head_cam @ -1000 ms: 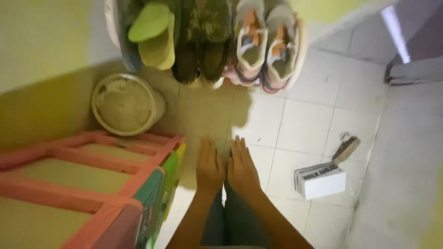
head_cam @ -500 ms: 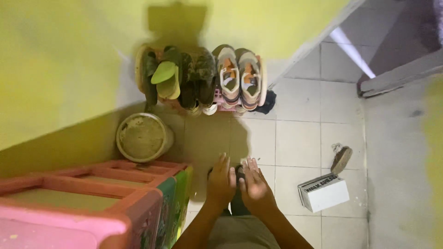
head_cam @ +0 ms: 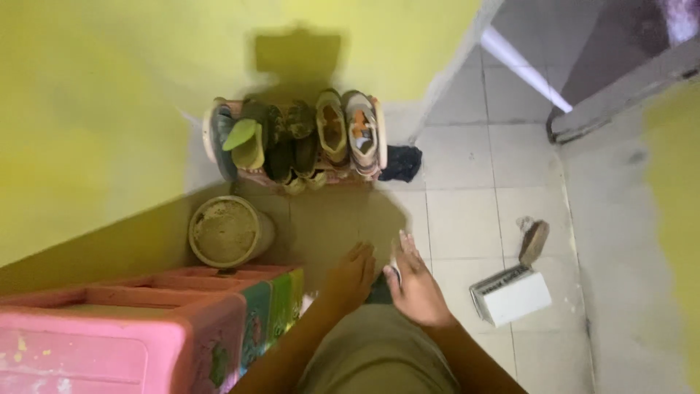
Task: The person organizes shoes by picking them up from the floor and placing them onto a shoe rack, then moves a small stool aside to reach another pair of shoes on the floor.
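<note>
Your 2 hands sit low in the centre of the frame over your knees, the left hand [head_cam: 351, 277] relaxed with fingers loosely together and holding nothing, the right hand [head_cam: 415, 284] open with fingers stretched forward, and I cannot tell whether it pinches anything. Nearest them, at lower left, stands the pink plastic drawer cabinet [head_cam: 146, 328]; the round dusty bucket [head_cam: 224, 232] sits above it. The rack of worn shoes [head_cam: 299, 142] stands against the yellow wall at upper centre, and the white rectangular box [head_cam: 514, 295] lies on the tiled floor [head_cam: 467, 219] at right.
</note>
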